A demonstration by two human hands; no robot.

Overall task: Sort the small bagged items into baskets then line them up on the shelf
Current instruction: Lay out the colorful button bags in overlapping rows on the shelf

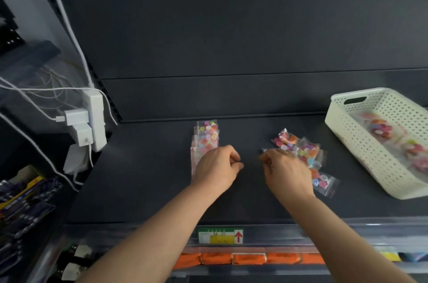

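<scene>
Partly under left hand (216,166) and right hand (286,172), blurred bags (303,152); grips unclear.

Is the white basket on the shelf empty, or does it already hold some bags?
Not empty: several bags of coloured buttons lie inside the white basket, seen through its open top.

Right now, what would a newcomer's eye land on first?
Bright bags of coloured buttons against the dark shelf: a neat stack left of centre, a loose heap to its right. The left hand and right hand hover by them, fingers curled, and a white basket sits far right.
</scene>
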